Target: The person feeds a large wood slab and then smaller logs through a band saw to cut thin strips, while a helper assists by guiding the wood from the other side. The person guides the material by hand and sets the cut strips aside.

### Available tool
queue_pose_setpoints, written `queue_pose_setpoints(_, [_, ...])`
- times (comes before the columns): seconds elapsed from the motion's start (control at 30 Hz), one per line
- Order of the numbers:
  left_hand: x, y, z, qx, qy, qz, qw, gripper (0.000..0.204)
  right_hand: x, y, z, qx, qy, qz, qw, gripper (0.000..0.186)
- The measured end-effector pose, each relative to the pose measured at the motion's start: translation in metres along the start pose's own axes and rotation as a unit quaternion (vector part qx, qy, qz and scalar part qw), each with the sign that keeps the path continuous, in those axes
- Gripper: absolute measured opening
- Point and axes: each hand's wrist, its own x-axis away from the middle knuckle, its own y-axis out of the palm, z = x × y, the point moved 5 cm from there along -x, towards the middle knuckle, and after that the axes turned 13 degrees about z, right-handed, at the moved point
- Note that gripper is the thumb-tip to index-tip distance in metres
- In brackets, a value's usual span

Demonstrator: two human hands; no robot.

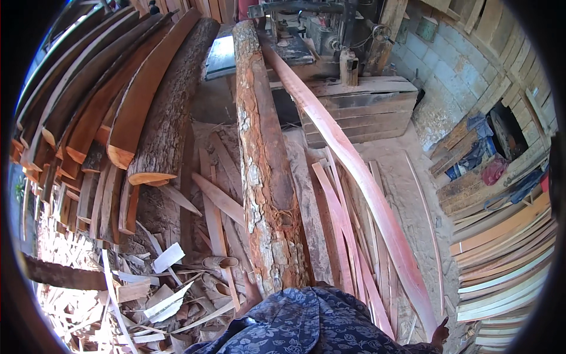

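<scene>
A long log [272, 177] with flaking bark and one flat sawn side runs from my body to the saw machine [295, 47] at the far end. My left hand [252, 289] is beside the log's near end, low on its left side; its fingers are hidden. To the right, a long, curved pinkish plank [359, 171] stretches from the machine back toward me. My right hand [440, 333] grips the plank's near end at its right edge, one finger pointing up. My patterned dark blue garment [306, 321] covers the log's near end from view.
Curved sawn slabs and a bark-covered log [177, 100] are stacked at left. Offcuts and bark scraps [171, 295] litter the floor below. Narrow strips [345, 230] lie between log and plank. A wooden box bench [359, 109] stands beyond; stacked boards [507, 253] line the right.
</scene>
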Motion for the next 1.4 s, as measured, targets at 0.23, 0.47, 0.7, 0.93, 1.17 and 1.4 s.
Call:
queue_pose_setpoints(0.23, [-0.015, 0.162, 0.198, -0.084, 0.003, 0.045, 0.995, 0.113, 0.074, -0.245, -0.013, -0.086, 0.263, 0.103, 0.955, 0.084])
queue_pose_setpoints(0.47, [-0.16, 0.214, 0.43, 0.025, 0.12, 0.039, 0.992, 0.11, 0.147, -0.269, 0.019, 0.183, -0.001, 0.259, 0.948, 0.031])
queue_pose_setpoints(0.7, [-0.074, 0.432, 0.186, -0.123, 0.001, -0.24, 0.963, 0.094, 0.197, -0.303, 0.044, -0.004, 0.265, -0.034, 0.964, 0.086])
queue_pose_setpoints(0.93, [0.053, 0.499, 0.072, -0.125, -0.052, -0.372, 0.918, 0.053, 0.082, -0.25, -0.061, -0.12, 0.079, 0.051, 0.988, 0.078])
queue_pose_setpoints(1.17, [0.202, 0.457, 0.086, -0.069, 0.144, -0.444, 0.882, 0.056, -0.055, -0.248, -0.271, -0.262, -0.253, 0.051, 0.93, 0.07])
queue_pose_setpoints(1.4, [0.368, 0.303, 0.119, -0.04, 0.447, -0.33, 0.831, 0.067, -0.002, -0.3, -0.478, -0.329, -0.544, -0.029, 0.771, 0.068])
